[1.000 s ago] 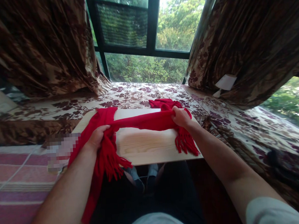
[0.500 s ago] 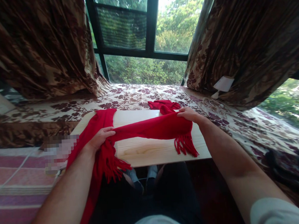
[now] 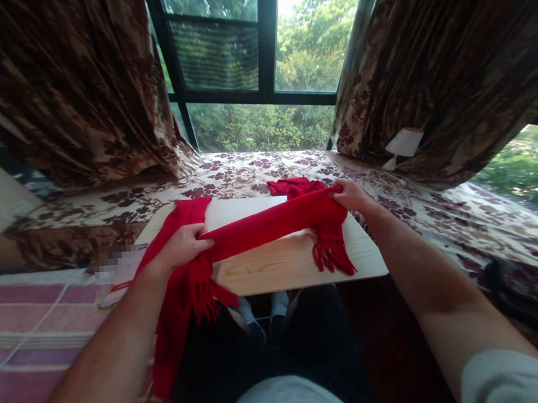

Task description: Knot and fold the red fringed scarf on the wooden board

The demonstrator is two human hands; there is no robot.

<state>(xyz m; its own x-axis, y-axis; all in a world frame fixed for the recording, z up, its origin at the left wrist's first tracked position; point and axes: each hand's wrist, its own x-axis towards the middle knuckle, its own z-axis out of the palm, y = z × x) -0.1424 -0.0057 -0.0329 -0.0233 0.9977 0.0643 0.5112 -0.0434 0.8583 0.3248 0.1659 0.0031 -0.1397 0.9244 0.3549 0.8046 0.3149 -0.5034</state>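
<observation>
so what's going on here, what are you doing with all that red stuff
A person holds a strip of red fringed cloth stretched between both hands above a pale wooden tabletop. The left hand grips it at one end of the strip, the right hand at the other, a little farther back. Fringe shows below each hand. More red cloth drapes over the tabletop's left end; whether it is all one piece is hard to tell.

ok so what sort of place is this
Probably a room in a home, perhaps a bedroom: floral curtains flank a large window, and a small lamp stands near the right-hand one.
</observation>
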